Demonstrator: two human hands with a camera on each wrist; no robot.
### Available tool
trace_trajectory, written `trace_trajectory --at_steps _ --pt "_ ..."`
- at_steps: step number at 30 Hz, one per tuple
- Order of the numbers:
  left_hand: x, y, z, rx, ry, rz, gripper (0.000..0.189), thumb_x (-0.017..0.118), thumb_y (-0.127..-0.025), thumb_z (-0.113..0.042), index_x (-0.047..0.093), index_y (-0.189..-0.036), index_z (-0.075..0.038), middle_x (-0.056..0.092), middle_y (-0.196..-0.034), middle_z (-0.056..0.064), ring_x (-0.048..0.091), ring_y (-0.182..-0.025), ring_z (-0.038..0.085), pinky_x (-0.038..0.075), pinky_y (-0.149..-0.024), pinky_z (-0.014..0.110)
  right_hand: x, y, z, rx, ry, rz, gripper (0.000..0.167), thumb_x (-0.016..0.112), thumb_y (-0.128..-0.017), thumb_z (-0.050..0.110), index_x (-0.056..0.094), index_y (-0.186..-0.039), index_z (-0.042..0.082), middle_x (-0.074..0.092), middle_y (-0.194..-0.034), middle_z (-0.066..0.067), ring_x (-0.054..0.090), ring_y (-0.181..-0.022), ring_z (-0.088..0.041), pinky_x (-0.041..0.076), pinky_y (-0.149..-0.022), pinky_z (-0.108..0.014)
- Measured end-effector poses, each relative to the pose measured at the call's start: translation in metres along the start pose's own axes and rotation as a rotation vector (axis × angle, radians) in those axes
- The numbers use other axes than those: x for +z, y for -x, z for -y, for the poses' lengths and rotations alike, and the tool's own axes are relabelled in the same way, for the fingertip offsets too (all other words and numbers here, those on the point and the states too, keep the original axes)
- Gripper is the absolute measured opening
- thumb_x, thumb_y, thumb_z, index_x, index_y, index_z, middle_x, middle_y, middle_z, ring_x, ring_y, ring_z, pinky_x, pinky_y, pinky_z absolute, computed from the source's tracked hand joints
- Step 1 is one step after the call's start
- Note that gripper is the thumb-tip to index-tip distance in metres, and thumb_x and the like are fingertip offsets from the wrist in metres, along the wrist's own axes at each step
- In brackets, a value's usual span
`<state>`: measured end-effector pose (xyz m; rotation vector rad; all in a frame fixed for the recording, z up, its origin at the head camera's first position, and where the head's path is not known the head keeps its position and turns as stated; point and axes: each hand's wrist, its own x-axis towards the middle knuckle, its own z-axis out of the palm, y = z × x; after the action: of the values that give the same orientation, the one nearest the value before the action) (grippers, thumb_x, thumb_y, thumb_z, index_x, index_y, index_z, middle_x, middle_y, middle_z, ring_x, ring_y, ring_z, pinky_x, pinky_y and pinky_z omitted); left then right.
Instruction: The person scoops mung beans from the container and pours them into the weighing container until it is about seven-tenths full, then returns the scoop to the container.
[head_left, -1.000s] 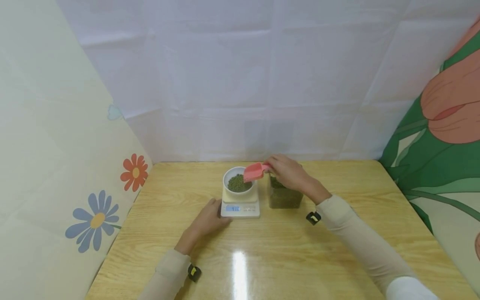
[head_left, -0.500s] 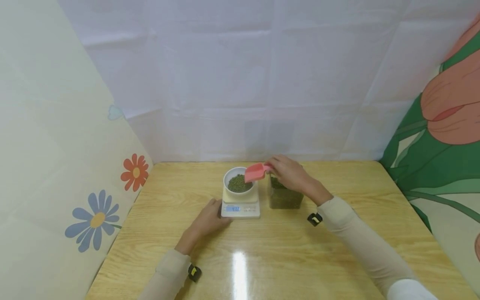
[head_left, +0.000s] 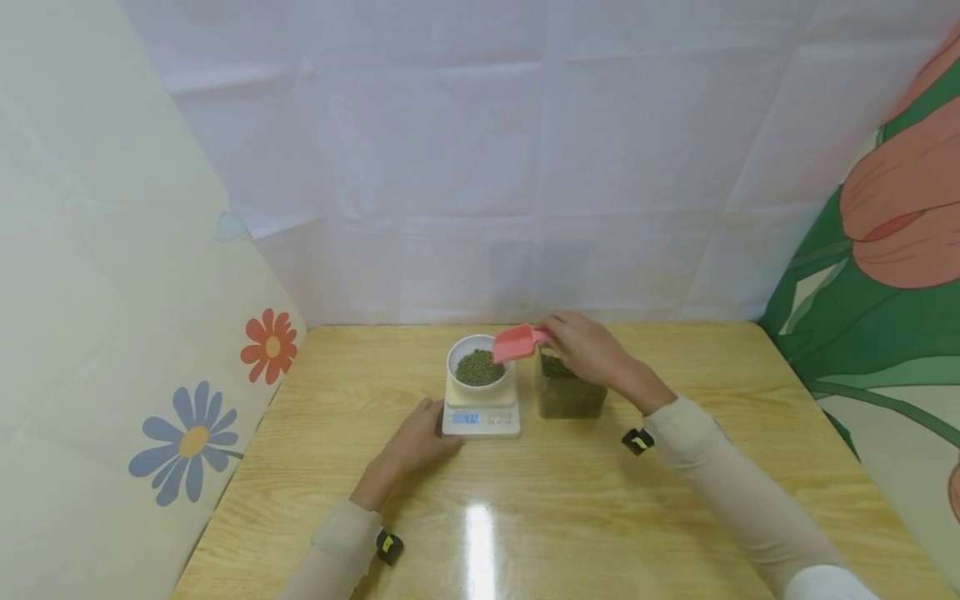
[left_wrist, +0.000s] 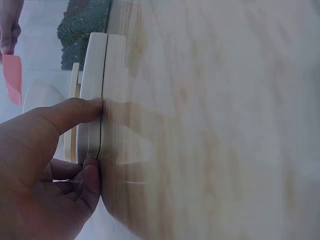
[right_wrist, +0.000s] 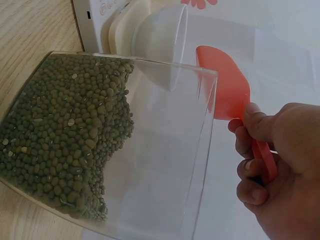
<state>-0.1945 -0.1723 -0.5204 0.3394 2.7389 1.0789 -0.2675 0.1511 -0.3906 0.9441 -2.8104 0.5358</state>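
A white bowl (head_left: 453, 362) of mung beans (head_left: 477, 367) stands on a kitchen scale (head_left: 510, 427) whose blue display is lit. My left hand (head_left: 416, 437) holds the scale's near left corner, thumb along the front edge and fingers curled at the side, as the left wrist view shows. My right hand (head_left: 588, 350) grips the handle of a pink-red scoop (head_left: 514, 343). The scoop's lip is over the bowl's right rim, tipped toward the beans. Below the right hand is a clear container (right_wrist: 165, 150) partly filled with mung beans (right_wrist: 65, 135).
The container stands just right of the scale on a wooden table (head_left: 555, 508). A white cloth (head_left: 420, 150) hangs behind the table's back edge. Flower-printed panels (head_left: 193, 442) flank it on the left and right.
The right hand has drawn the scoop slightly to the right, away from the bowl's middle. The digits on the scale's display have changed. The left hand has stayed put.
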Motion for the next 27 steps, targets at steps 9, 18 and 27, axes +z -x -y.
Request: trace_trajectory --at_steps 9,18,27 --pt "0.000 -0.001 0.001 -0.006 0.004 0.001 0.066 0.086 -0.088 -0.027 0.061 -0.146 -0.006 0.060 -0.115 0.006 0.056 -0.103 0.019 0.055 -0.106 0.049 -0.006 0.004 -0.001 -0.004 0.024 0.003 0.029 0.064 -0.107 0.021 0.070 -0.126 0.000 0.072 -0.123 -0.015 0.068 -0.117 -0.034 0.059 -0.103 -0.050" --pt "0.001 -0.001 0.000 -0.010 -0.015 -0.005 0.067 0.086 -0.089 -0.030 0.061 -0.146 -0.006 0.062 -0.119 0.008 0.059 -0.107 0.021 0.055 -0.108 0.050 -0.011 0.011 -0.005 0.001 0.035 -0.011 0.030 0.064 -0.106 0.021 0.070 -0.127 0.000 0.072 -0.125 -0.018 0.068 -0.119 -0.036 0.058 -0.104 -0.051" --pt "0.001 0.000 0.000 -0.025 -0.004 -0.003 0.066 0.085 -0.089 -0.030 0.061 -0.146 -0.006 0.061 -0.119 0.007 0.058 -0.106 0.021 0.054 -0.109 0.051 -0.017 0.019 -0.012 0.022 0.031 0.002 0.029 0.064 -0.107 0.019 0.069 -0.128 0.000 0.071 -0.126 -0.018 0.067 -0.119 -0.037 0.058 -0.103 -0.052"
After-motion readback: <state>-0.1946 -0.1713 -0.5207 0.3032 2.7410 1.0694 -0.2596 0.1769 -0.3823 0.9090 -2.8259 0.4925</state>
